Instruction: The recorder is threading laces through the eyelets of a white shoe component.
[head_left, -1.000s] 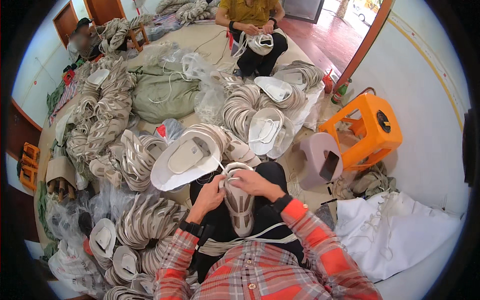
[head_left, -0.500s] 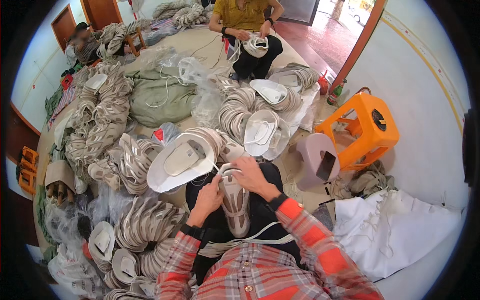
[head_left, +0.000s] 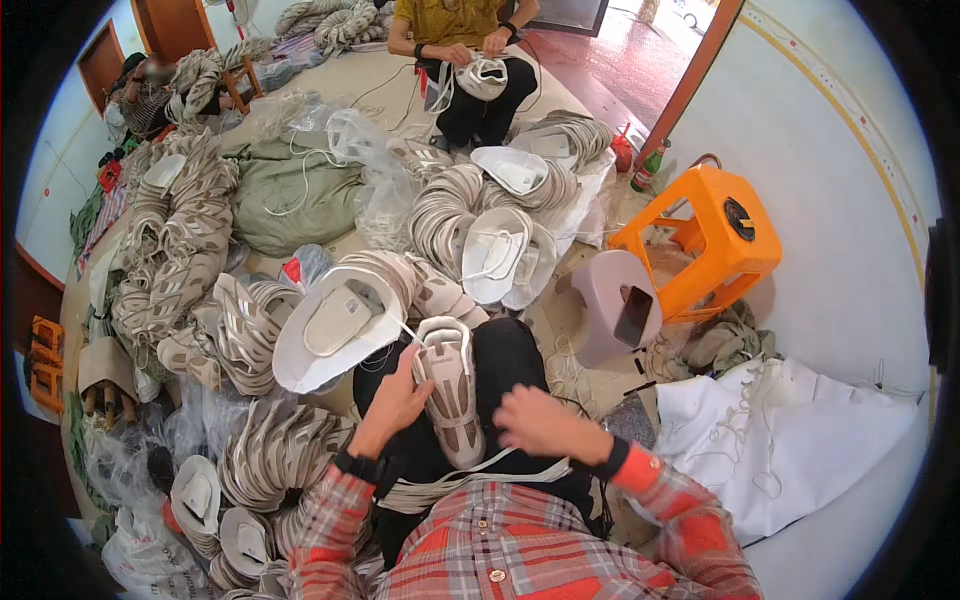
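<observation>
A beige and white shoe upper (head_left: 450, 385) lies lengthwise on my lap, over black trousers. My left hand (head_left: 396, 396) holds its left side, thumb against the edge. My right hand (head_left: 541, 423) hovers just right of the upper with curled fingers, and I cannot tell whether it pinches the thin white lace. A white lace runs from the upper's top toward a large white piece (head_left: 335, 322) resting by my left knee. Flat white laces (head_left: 440, 487) lie across my waist.
Stacks of the same uppers (head_left: 270, 460) crowd my left side and the floor ahead (head_left: 455, 205). A grey stool with a phone (head_left: 618, 300) and an orange plastic stool (head_left: 715, 235) stand at right. White cloth (head_left: 790, 440) lies at lower right. Another person (head_left: 470, 60) sits opposite, handling an upper.
My right hand has come off the top of the upper and moved down to the right. The upper now lies flatter and more exposed on my lap.
</observation>
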